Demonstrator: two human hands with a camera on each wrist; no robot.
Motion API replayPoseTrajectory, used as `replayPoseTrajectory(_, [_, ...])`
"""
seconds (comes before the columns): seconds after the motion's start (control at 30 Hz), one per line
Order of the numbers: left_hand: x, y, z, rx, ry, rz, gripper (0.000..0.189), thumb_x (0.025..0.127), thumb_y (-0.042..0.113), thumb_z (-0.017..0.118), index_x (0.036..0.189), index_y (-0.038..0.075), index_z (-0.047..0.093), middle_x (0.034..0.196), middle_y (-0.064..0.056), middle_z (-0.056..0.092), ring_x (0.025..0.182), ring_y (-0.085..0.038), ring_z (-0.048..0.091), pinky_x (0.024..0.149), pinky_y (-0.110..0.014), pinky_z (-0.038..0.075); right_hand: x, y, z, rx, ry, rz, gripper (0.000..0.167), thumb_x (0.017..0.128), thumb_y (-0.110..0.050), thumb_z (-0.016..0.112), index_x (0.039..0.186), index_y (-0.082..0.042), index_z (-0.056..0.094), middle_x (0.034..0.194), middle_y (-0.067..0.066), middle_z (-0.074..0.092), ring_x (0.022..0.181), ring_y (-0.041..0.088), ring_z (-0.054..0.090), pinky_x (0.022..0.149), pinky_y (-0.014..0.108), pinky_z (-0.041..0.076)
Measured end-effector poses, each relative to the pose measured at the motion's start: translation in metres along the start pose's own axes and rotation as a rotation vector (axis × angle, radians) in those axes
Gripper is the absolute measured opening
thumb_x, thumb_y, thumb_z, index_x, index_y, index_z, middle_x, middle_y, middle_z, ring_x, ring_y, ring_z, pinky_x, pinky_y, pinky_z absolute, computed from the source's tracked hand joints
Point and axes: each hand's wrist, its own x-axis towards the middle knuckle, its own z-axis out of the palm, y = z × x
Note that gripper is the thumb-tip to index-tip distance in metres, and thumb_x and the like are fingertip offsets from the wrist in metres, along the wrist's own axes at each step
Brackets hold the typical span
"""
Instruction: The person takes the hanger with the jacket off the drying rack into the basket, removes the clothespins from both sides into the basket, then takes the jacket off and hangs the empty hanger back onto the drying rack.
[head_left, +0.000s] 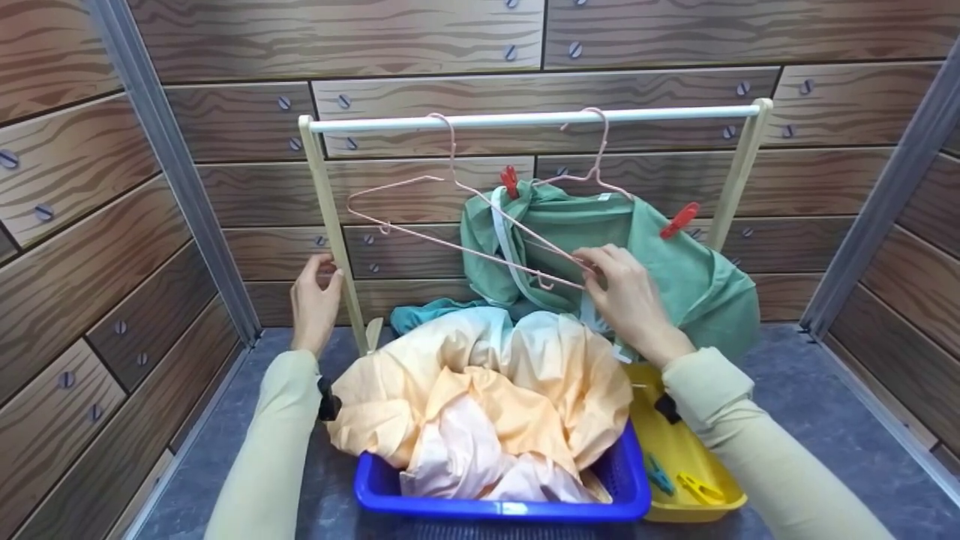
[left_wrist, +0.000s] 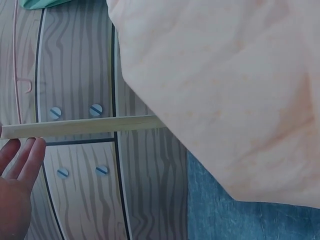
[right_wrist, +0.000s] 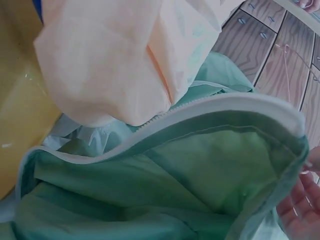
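Note:
My right hand (head_left: 626, 300) pinches the lower right corner of a thin pink clothes hanger (head_left: 452, 154), whose hook hangs over the white bar of a small clothes rack (head_left: 517, 120). No garment is on this hanger. My left hand (head_left: 315, 304) has its fingertips at the rack's left post (head_left: 330, 217), seen also in the left wrist view with fingers (left_wrist: 34, 157) nearly straight against it. Beside the right hand, a green zip garment (head_left: 694, 285) hangs from a second pink hanger (head_left: 600, 154), with a red clothespin (head_left: 510, 182) and another red clothespin (head_left: 679, 220) on it.
A blue basket (head_left: 502, 510) in front holds a heaped peach and white garment (head_left: 495, 382). To its right, a yellow tray (head_left: 712, 457) carries a blue clothespin (head_left: 660, 474) and a yellow one. Teal cloth (head_left: 427, 313) lies behind the heap. Wood-patterned walls enclose the rack.

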Motion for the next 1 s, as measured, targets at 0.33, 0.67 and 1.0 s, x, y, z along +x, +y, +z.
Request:
replayPoseTrajectory(0.33, [-0.015, -0.002, -0.001, 0.031, -0.014, -0.017, 0.029, 0.102, 0.014, 0.054, 0.130, 0.009, 0.057, 0.122, -0.009, 0.061, 0.101, -0.024, 0.059, 0.084, -0.039, 0.047, -0.025, -0.002, -0.007, 0.062, -0.007, -0.044, 0.031, 0.090, -0.006, 0.071, 0.120, -0.008, 0.066, 0.109, 0.004, 0.064, 0.098, 0.018, 0.060, 0.081, 0.038, 0.052])
replayPoseTrajectory(0.67, [-0.041, 0.005, -0.002, 0.127, -0.139, -0.037, 0.036, 0.102, 0.015, 0.053, 0.138, 0.008, 0.050, 0.137, -0.013, 0.051, 0.113, -0.031, 0.059, 0.089, -0.045, 0.050, -0.067, 0.000, -0.004, 0.107, -0.036, -0.048, 0.037, 0.085, 0.011, 0.066, 0.118, -0.005, 0.067, 0.101, 0.007, 0.067, 0.087, 0.015, 0.062, 0.072, 0.032, 0.054])
replayPoseTrajectory(1.0, [-0.068, -0.002, -0.013, 0.217, -0.336, 0.086, 0.032, 0.093, -0.002, 0.060, 0.124, 0.005, 0.061, 0.128, -0.016, 0.057, 0.108, -0.036, 0.062, 0.089, -0.047, 0.050, -0.101, 0.007, 0.001, 0.162, -0.216, 0.063, 0.040, 0.086, 0.010, 0.067, 0.123, -0.004, 0.065, 0.119, 0.011, 0.066, 0.102, 0.026, 0.066, 0.082, 0.039, 0.055])
